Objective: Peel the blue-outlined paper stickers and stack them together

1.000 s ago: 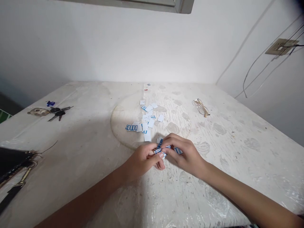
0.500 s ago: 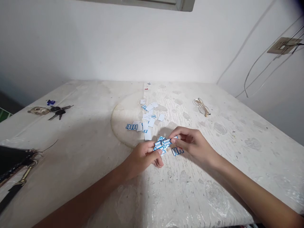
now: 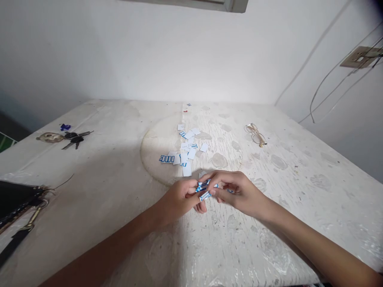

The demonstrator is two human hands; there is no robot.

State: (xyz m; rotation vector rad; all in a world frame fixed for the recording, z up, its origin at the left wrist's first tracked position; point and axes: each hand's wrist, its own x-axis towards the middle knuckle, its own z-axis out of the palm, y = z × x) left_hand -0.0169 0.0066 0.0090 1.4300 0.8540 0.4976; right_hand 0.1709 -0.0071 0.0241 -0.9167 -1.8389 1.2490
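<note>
My left hand (image 3: 182, 195) is closed on several small white paper pieces (image 3: 205, 195) with blue outlines, near the middle of the table. My right hand (image 3: 233, 189) reaches over them, its thumb and fingers pinching at the same pieces. Its fingers partly hide what it grips. Below my right hand, another blue-marked piece (image 3: 229, 190) is mostly covered. Just beyond both hands, a loose scatter of paper pieces (image 3: 187, 169) lies on the table, some blank side up and some showing blue marks.
The table (image 3: 119, 223) has a plastic-covered, pale patterned top and meets a white wall. Folded eyeglasses (image 3: 255, 135) lie at right. Keys (image 3: 74, 138) and a purple scrap (image 3: 65, 127) are at left. A black pouch (image 3: 18, 203) with a strap sits at the near left edge.
My right hand has moved left and slightly down, from holding one piece at its end to closing over the pieces in my left hand. The left hand has barely moved.
</note>
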